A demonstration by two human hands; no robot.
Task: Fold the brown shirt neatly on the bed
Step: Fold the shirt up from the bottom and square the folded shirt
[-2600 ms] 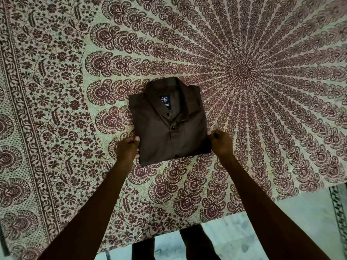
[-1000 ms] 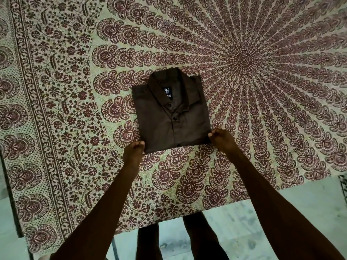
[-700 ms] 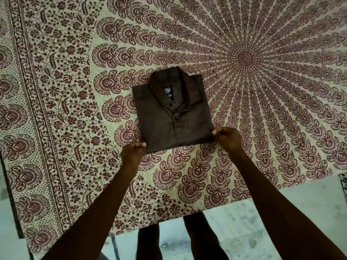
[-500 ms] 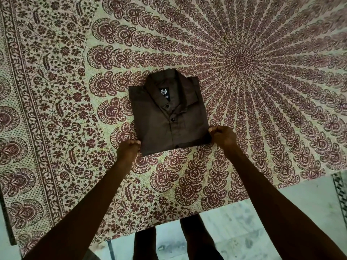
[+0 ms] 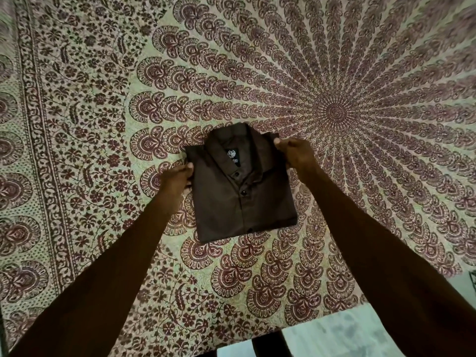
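A bed is covered by a maroon mandala-print bedsheet (image 5: 77, 124). At its middle the folded brown shirt (image 5: 239, 191) lies collar-up, gripped at its upper edges by the left hand (image 5: 177, 180) and right hand (image 5: 296, 153). If one side is tugged harder, the tucked layers could be skewed or sprung open.

Between the two hands lies the brown shirt (image 5: 242, 186), smooth matt woven cloth with small glossy buttons. Under them the bedsheet (image 5: 257, 274) is thin printed cotton, matt. Nearer than the forearms, the floor (image 5: 329, 338) looks pale polished stone.
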